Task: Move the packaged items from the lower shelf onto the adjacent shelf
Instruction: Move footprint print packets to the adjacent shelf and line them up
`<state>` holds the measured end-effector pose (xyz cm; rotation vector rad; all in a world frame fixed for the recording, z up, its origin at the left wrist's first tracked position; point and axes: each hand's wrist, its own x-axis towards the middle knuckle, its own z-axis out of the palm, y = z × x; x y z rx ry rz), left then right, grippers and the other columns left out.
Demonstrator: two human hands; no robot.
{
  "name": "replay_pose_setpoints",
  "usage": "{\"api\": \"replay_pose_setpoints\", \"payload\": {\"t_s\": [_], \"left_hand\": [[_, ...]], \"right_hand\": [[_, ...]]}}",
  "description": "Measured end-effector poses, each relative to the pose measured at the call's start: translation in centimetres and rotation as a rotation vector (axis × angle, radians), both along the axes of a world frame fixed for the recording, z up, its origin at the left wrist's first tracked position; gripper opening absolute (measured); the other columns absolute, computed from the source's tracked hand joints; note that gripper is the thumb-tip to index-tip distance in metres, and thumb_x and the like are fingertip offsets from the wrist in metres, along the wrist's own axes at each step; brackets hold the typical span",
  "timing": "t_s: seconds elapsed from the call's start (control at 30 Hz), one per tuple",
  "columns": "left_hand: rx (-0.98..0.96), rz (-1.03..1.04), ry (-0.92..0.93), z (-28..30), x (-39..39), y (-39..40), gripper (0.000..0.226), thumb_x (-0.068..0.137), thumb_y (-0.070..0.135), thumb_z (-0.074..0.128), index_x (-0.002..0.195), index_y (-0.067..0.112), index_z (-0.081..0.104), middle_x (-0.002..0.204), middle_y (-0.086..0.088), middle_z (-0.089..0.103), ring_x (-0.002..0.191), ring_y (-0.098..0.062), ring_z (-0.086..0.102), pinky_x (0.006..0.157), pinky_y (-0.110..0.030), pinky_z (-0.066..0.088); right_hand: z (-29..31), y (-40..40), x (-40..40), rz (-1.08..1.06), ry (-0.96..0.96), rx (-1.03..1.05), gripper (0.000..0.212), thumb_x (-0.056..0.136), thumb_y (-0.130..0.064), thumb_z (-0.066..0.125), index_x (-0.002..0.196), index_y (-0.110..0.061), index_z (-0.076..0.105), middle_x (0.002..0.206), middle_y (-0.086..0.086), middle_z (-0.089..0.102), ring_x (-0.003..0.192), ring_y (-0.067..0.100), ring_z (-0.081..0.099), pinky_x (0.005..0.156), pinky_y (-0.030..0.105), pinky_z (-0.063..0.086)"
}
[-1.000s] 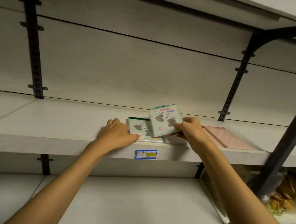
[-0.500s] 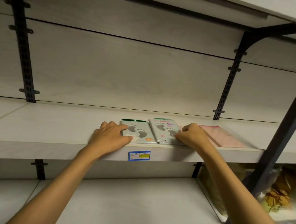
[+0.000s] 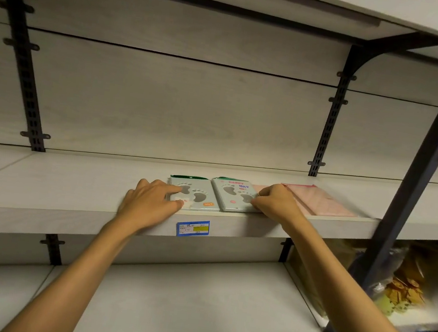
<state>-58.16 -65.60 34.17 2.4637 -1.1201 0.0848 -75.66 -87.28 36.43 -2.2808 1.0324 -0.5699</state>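
Observation:
Two pale green packets printed with footprints lie flat side by side near the front edge of the middle shelf (image 3: 69, 196). My left hand (image 3: 148, 204) rests spread on the left packet (image 3: 202, 198), its fingertips pressing the packet's left side. My right hand (image 3: 276, 205) has its fingers curled on the right edge of the right packet (image 3: 232, 194). A flat pink packet (image 3: 321, 204) lies just to the right, partly behind my right hand.
A blue and yellow price label (image 3: 192, 228) sticks to the shelf's front edge. The lower shelf (image 3: 180, 300) runs beneath my arms. Bags of snacks (image 3: 402, 287) sit at the lower right behind a dark metal upright (image 3: 415, 191).
A second ago my right hand held the right packet tilted up above the shelf; it has since been laid flat beside the left one. My left hand stayed on the left packet.

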Motion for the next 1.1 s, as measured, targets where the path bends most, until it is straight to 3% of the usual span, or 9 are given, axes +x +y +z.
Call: {"api": "replay_pose_setpoints", "payload": {"t_s": [0.2,0.37,0.53,0.7,0.77,0.8,0.87,0.93,1.1], "left_hand": [[0.001,-0.001,-0.010,-0.2,0.1,0.0,0.048,0.097,0.052,0.045,0.145,0.044,0.043,0.149,0.006,0.047,0.132,-0.021,0.038,0.097,-0.042,0.038],[0.003,0.004,-0.019,-0.4,0.2,0.1,0.049,0.097,0.053,0.044,0.145,0.044,0.042,0.148,0.006,0.048,0.131,-0.021,0.038,0.098,-0.043,0.039],[-0.011,0.001,-0.007,-0.4,0.2,0.1,0.047,0.097,0.053,0.045,0.143,0.045,0.044,0.146,0.006,0.050,0.131,-0.020,0.038,0.097,-0.043,0.040],[-0.026,-0.006,-0.021,-0.4,0.1,0.3,0.048,0.095,0.054,0.048,0.141,0.041,0.048,0.144,0.003,0.053,0.130,-0.021,0.041,0.100,-0.044,0.041],[-0.063,0.007,-0.054,-0.4,-0.1,0.7,0.048,0.094,0.056,0.049,0.138,0.037,0.052,0.142,0.003,0.054,0.127,-0.020,0.046,0.101,-0.042,0.040],[-0.091,0.017,-0.080,-0.4,-0.3,1.0,0.047,0.094,0.056,0.049,0.136,0.035,0.054,0.141,0.004,0.054,0.126,-0.019,0.048,0.101,-0.041,0.039],[-0.152,0.030,-0.135,-0.5,-1.0,1.9,0.046,0.094,0.055,0.049,0.134,0.033,0.056,0.139,0.005,0.056,0.123,-0.018,0.050,0.099,-0.038,0.038],[-0.199,0.021,-0.192,-0.6,-1.8,3.2,0.043,0.094,0.053,0.050,0.131,0.032,0.057,0.136,0.006,0.058,0.122,-0.018,0.051,0.098,-0.036,0.036],[-0.287,-0.026,-0.207,-1.7,-3.2,8.5,0.044,0.087,0.050,0.045,0.124,0.034,0.061,0.125,0.013,0.060,0.114,-0.012,0.053,0.094,-0.028,0.032]], "right_hand": [[-0.2,-0.4,0.1,0.003,-0.011,0.007,0.019,0.079,-0.017,0.062,0.075,-0.001,0.072,0.072,0.013,0.065,0.067,0.022,0.053,0.055,0.028,0.035],[0.0,0.1,-0.1,0.016,-0.008,-0.029,0.017,0.079,-0.015,0.061,0.064,-0.010,0.059,0.056,0.000,0.047,0.058,0.018,0.045,0.048,0.027,0.029],[-0.3,0.0,-0.1,0.014,-0.013,-0.056,0.014,0.081,-0.017,0.060,0.070,-0.008,0.065,0.060,0.001,0.052,0.061,0.019,0.048,0.047,0.025,0.030],[-0.5,0.1,-0.4,0.017,-0.007,-0.137,0.026,0.082,-0.019,0.059,0.057,-0.013,0.052,0.061,0.003,0.046,0.060,0.021,0.047,0.046,0.026,0.026],[-0.6,0.2,-0.6,0.020,0.011,-0.260,0.020,0.082,-0.027,0.058,0.068,-0.014,0.063,0.078,0.011,0.054,0.076,0.030,0.054,0.052,0.029,0.033],[-0.6,0.3,-0.6,0.034,0.005,-0.320,0.023,0.084,-0.030,0.058,0.087,-0.012,0.072,0.093,0.015,0.060,0.087,0.033,0.058,0.059,0.031,0.041],[-0.6,1.1,-0.5,0.084,-0.030,-0.407,0.041,0.085,-0.032,0.059,0.120,-0.013,0.069,0.117,0.015,0.061,0.103,0.034,0.060,0.079,0.038,0.051],[-0.6,3.0,-0.3,0.183,-0.090,-0.459,0.045,0.084,-0.035,0.057,0.123,-0.016,0.068,0.117,0.013,0.062,0.105,0.033,0.060,0.086,0.040,0.051],[-1.6,10.2,1.3,0.396,-0.209,-0.494,0.034,0.088,-0.034,0.056,0.117,-0.022,0.069,0.106,-0.001,0.066,0.102,0.017,0.058,0.087,0.038,0.049]]}}
